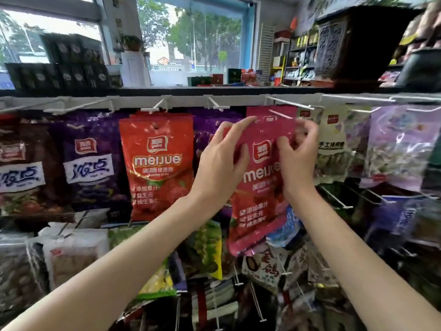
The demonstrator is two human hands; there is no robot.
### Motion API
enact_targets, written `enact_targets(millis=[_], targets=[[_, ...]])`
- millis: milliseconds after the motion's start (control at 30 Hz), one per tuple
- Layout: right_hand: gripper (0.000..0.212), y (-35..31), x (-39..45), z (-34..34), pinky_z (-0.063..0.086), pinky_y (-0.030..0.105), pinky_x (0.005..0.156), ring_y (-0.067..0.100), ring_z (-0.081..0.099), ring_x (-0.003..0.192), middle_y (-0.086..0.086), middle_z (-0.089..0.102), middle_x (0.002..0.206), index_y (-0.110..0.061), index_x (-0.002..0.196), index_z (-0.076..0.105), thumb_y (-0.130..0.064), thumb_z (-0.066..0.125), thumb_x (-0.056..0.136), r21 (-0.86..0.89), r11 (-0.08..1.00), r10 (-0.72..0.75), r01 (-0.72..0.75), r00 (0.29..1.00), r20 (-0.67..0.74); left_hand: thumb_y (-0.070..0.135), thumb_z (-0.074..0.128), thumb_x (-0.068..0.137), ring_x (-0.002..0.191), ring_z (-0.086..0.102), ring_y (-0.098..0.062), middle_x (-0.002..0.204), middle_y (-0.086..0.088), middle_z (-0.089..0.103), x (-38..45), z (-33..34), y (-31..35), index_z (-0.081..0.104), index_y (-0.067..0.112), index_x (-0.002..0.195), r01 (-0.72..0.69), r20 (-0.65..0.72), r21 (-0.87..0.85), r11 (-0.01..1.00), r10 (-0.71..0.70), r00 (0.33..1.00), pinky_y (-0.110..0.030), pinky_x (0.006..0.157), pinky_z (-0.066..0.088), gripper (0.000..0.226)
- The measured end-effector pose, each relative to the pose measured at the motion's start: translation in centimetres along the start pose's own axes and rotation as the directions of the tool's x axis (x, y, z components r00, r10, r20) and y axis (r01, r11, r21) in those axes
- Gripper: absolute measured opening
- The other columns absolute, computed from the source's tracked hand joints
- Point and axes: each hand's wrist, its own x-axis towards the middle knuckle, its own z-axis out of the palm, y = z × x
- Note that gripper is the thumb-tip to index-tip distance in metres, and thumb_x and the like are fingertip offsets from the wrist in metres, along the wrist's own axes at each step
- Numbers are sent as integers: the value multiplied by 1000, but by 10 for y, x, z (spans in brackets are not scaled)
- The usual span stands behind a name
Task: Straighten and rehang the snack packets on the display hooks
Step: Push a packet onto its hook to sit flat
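A display rack [133,101] of white hooks runs across the view below a dark shelf [214,90], and snack packets hang from it in rows. At the left are purple packets [91,161], then a red meijue packet [156,168] hanging straight on its hook, and pale packets [334,149] farther right. Between these, a pink meijue packet [261,177] is held up in front of the rack, tilted, its top edge just beside a white hook [290,103] that juts toward the camera. The left hand [222,161] grips the packet's left edge, index finger stretched toward the top corner. The right hand [298,154] pinches the upper right part of the packet with curled fingers, close to the hook's tip.
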Motion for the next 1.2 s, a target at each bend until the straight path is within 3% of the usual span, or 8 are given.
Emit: enact_targets(millis=[167,267,433,667,867,1000,1100,1200], targets=[[28,16,42,-56,44,4,60,-5,56,78,-10,56,91,-15,109,42,-19,61,89,-232,971,-69,56,996,-48,9,50,93,92,51,-11,114,-1,45,32,62,-1,50,21,133,52,139,81,995,-63,988,-20,84,48,42],[15,26,68,-71,48,11,58,6,59,73,-5,60,83,-15,95,53,-23,62,87,-294,956,-44,20,996,-75,8,49,94,97,47,-12,114,0,39,50,90,-2,51,20,132,113,192,65,992,-123,974,-31,92,49,40],[11,42,107,-73,55,38,74,19,64,82,5,64,89,-18,89,52,-27,58,89,-300,954,-43,20,997,-70,7,45,96,107,49,-20,120,-5,40,74,120,-7,49,17,134,43,151,137,990,-63,987,-24,93,44,40],[16,55,139,-72,54,43,83,21,62,90,6,65,97,-14,95,56,-28,60,88,-337,941,-19,14,1000,-12,9,48,95,109,50,-26,120,-14,43,85,139,-16,51,12,132,-48,121,184,982,26,992,-37,89,52,38],[21,66,140,-70,55,41,81,21,63,91,9,64,100,-11,99,58,-27,62,87,-310,950,-19,35,998,54,2,54,91,102,47,-14,115,-14,46,70,138,-33,53,7,129,-101,20,196,975,99,995,-26,84,51,38],[16,74,145,-69,51,31,74,21,61,87,8,64,95,-11,91,57,-26,62,87,-384,919,-75,92,995,59,6,53,91,109,44,-16,118,-9,44,76,147,-33,51,12,131,25,22,274,961,-32,999,-25,89,45,41],[17,80,159,-69,29,21,67,18,49,88,0,57,83,-14,84,59,-31,59,89,-628,736,-155,252,966,206,11,50,92,118,36,-25,127,-9,41,87,154,-39,47,22,135,96,20,473,876,-120,993,-35,97,37,45],[24,80,182,-59,36,25,56,18,56,77,-1,57,78,-9,94,66,-31,56,92,-696,676,-44,243,956,291,13,48,91,126,25,-28,140,-6,28,102,160,-47,38,29,140,150,43,641,753,-231,972,-36,101,25,52]])
